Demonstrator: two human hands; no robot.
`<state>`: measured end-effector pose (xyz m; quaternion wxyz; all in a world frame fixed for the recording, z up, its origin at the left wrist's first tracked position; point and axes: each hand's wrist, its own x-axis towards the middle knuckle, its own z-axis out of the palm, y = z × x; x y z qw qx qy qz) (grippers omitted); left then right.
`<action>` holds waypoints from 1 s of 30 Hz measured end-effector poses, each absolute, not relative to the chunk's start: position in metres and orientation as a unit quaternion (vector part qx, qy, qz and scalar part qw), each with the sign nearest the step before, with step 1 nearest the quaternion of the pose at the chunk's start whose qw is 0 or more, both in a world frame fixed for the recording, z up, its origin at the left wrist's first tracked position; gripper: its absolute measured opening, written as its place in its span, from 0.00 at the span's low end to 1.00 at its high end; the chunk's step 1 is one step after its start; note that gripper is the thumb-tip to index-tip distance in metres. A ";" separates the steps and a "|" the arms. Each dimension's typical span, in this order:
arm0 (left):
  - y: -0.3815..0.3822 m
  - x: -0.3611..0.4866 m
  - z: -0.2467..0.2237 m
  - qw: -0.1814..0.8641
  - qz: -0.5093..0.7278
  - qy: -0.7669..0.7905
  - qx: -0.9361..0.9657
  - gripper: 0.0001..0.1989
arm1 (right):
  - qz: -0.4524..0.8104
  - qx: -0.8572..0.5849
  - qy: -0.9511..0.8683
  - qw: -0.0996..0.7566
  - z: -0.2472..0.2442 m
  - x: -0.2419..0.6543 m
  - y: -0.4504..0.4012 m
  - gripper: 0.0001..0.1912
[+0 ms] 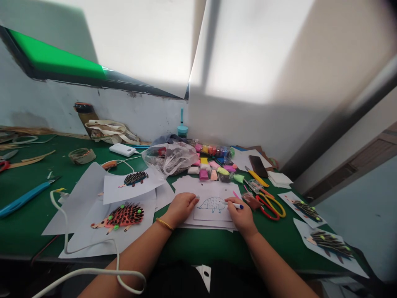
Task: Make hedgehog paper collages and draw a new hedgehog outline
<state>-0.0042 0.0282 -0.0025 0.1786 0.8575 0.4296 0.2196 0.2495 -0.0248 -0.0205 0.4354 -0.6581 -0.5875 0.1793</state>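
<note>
A white sheet of paper with a hedgehog outlined in blue lies on a stack of paper in front of me. My right hand is closed around a white marker with a dark blue end, at the right side of the drawing; its tip is too small to make out. At the sheet's left edge rests my left hand, fingers curled together, with a small pale bit at the fingertips that I cannot make out. A gold bangle circles the left wrist.
Finished clay hedgehogs on paper lie left and right. Behind the stack are coloured clay packs and a plastic bag. Scissors, a yellow cutter and a phone sit right. A white cable crosses the left side.
</note>
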 end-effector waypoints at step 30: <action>0.027 -0.003 0.001 0.182 0.215 0.439 0.853 0.21 | 0.206 -0.660 -0.567 0.448 -0.026 0.252 -0.020 0.20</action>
